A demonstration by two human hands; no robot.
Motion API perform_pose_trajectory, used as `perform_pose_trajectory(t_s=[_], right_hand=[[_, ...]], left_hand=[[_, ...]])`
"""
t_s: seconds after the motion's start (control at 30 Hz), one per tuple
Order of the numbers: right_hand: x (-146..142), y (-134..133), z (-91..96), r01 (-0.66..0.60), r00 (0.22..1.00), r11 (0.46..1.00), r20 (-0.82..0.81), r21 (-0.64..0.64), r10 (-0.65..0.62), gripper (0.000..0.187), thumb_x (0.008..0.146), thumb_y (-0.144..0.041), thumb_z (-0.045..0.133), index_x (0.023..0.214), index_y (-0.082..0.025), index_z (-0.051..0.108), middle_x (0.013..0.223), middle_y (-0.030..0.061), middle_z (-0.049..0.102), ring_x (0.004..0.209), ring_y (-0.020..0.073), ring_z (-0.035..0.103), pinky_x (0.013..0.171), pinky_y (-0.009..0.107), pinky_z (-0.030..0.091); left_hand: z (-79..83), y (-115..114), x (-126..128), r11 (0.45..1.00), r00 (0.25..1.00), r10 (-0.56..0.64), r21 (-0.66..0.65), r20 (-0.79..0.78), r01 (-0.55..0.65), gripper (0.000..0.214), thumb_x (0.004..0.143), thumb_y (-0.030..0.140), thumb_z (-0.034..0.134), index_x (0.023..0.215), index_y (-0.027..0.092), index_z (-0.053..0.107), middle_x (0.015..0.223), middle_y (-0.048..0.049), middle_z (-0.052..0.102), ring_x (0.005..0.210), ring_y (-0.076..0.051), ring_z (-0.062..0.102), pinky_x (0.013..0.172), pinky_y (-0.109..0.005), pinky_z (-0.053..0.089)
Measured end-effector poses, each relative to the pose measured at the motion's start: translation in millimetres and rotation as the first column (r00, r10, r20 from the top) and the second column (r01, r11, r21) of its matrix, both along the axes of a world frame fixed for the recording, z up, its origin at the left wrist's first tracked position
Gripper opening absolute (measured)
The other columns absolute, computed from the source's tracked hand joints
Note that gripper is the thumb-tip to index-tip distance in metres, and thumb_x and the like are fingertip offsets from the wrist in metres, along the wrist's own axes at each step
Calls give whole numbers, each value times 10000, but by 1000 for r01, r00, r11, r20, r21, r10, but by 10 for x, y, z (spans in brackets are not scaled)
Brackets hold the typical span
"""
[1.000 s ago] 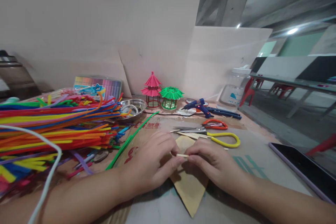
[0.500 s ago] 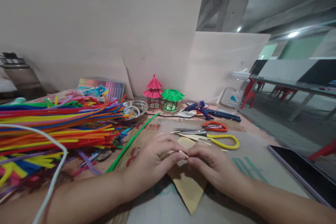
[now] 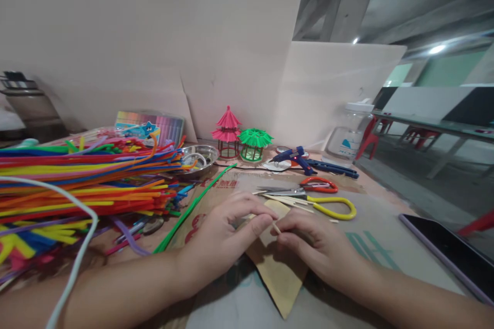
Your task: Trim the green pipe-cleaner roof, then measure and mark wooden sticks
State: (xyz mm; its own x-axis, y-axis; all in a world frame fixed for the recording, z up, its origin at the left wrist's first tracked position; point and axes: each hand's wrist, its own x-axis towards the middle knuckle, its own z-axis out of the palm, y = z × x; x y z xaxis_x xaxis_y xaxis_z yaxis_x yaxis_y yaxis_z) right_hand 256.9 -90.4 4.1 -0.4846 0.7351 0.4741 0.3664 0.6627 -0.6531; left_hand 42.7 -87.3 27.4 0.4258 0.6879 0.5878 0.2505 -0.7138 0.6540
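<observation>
Could drop the stick (image 3: 277,228) toward six o'clock through too light a pinch in near-closed right fingers (image 3: 284,238); cannot tell left fingers' (image 3: 262,223) grip.

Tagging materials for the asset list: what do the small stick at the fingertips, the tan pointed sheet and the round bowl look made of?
Small stick: probably wood or bamboo, matte, seemingly uncoated; pale straw colour.
Pointed sheet: likely cardboard or stiff paper, matte; flat, thin edge.
Bowl: apparently polished metal, perhaps stainless steel; silvery, bright reflections.
</observation>
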Motion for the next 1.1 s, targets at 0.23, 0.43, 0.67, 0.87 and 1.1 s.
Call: perform_pose_trajectory(t_s=[0.23,0.43,0.67,0.87,1.1], right_hand=[[25,-28,28,-19,1000,999,20,-41,20,156,952,-199,574,868,-229,701,807,-2,712,757,133,652,697,239,491],[28,-21,31,-30,1000,999,2,-16,30,137,951,-187,587,910,-237,707,832,-7,724,766,126,655,707,230,496],[34,-31,45,-34,999,999,13,-16,34,113,935,-181,620,895,-238,708,802,-18,712,739,114,642,688,211,480],[46,-28,28,-30,999,999,13,-41,31,133,955,-196,589,895,-236,700,810,-20,709,758,110,651,711,208,489],[36,-31,53,-31,999,998,4,-57,31,132,943,-188,600,896,-240,711,811,-24,725,738,104,663,679,201,499]], left_hand=[[10,0,18,998,997,-63,-21,-44,62,95,909,178,670,908,200,763,879,8,727,851,-117,665,811,-211,519],[13,4,29,999,999,-37,-31,-17,37,86,903,205,675,874,196,756,860,0,726,829,-131,663,795,-229,519],[61,-29,26,997,997,-77,-32,-14,76,238,979,201,549,864,146,751,837,-10,713,836,-99,658,811,-173,486],[46,-46,23,992,993,-121,-31,-3,121,208,981,175,544,953,146,748,925,-22,729,906,-109,672,855,-178,493],[29,-42,58,994,1000,-27,-105,3,27,90,906,181,668,866,166,748,879,8,740,823,-93,660,771,-160,486]])
